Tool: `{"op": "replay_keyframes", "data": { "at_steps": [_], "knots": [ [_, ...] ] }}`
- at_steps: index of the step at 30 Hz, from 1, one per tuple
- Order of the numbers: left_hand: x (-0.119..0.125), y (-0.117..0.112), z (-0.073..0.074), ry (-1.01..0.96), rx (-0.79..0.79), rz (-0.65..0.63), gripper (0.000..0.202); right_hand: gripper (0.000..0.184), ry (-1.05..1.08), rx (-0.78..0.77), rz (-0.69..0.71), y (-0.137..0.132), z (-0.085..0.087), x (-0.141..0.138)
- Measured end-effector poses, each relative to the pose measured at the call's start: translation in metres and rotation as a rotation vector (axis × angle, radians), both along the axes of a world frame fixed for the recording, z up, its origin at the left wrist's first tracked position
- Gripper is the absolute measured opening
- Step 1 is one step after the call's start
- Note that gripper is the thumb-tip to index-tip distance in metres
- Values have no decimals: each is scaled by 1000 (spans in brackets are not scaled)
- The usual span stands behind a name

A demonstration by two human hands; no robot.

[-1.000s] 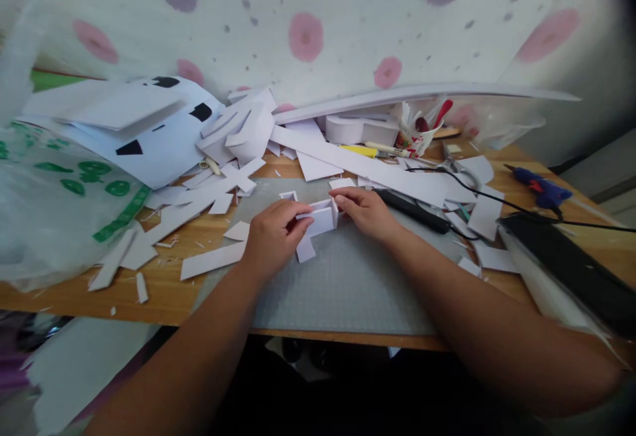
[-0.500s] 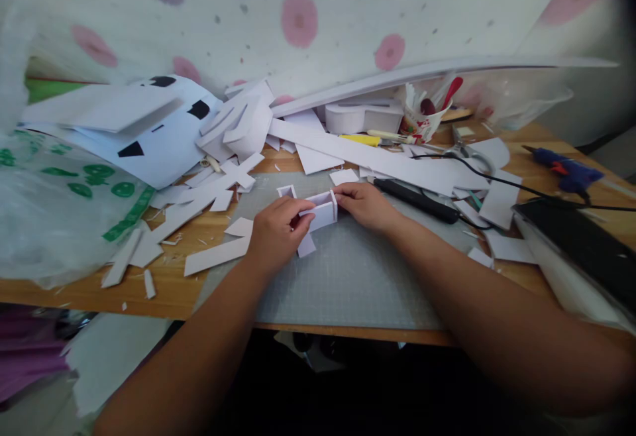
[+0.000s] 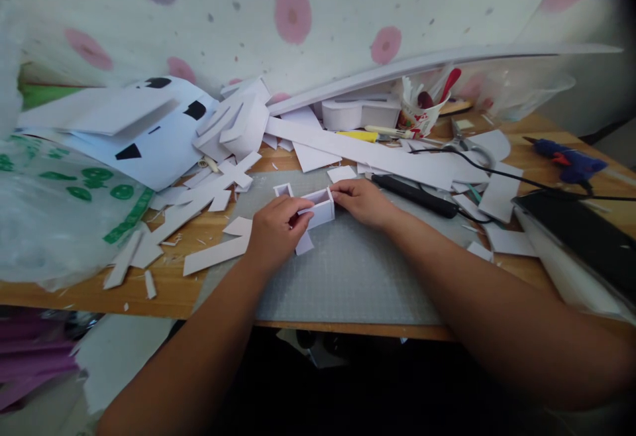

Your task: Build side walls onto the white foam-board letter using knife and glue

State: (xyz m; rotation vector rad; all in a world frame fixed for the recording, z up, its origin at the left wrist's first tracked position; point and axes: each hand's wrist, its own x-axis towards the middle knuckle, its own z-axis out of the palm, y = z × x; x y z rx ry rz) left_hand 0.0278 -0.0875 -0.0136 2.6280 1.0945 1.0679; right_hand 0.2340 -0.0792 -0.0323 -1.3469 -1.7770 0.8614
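Observation:
A small white foam-board box (image 3: 322,213) with an open top stands on the grey cutting mat (image 3: 358,277). My left hand (image 3: 275,227) pinches its near wall at the left end, thumb outside and fingers over the top. At the right end, the fingertips of my right hand (image 3: 360,203) press against the end panel. Behind my left hand rises another small white upright piece (image 3: 283,189); whether it joins the box is hidden. A flat white scrap (image 3: 305,243) lies just below the box. To the right of my right hand rests a black-handled tool (image 3: 415,195) with a cord.
White offcuts (image 3: 199,207) litter the left side, beside a plastic bag (image 3: 64,224) with green print. Scissors (image 3: 470,148), a paper cup of utensils (image 3: 420,114) and a yellow-handled cutter (image 3: 358,136) are behind. A blue glue gun (image 3: 566,158) and a black flat object (image 3: 579,244) sit right.
The camera view has shifted slightly. Both hands keep their hold on the box, and the end panel now sits closer against its right end.

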Motion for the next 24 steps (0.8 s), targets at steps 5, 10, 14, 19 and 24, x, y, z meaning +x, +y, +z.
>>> {"op": "replay_keyframes", "data": {
  "at_steps": [5,10,14,19,24],
  "knots": [
    [0,0,1,11,13,-6,11,20,-9,7,1,-1,0,0],
    [0,0,0,19,19,-10,12,20,-21,15,11,0,0,1],
    [0,2,-2,14,27,-35,12,20,-24,18,11,-1,1,1],
    [0,3,-3,-3,32,-54,11,20,-28,15,9,-1,1,0],
    [0,3,-3,3,19,-42,11,20,-30,12,2,0,1,0]
  ]
}}
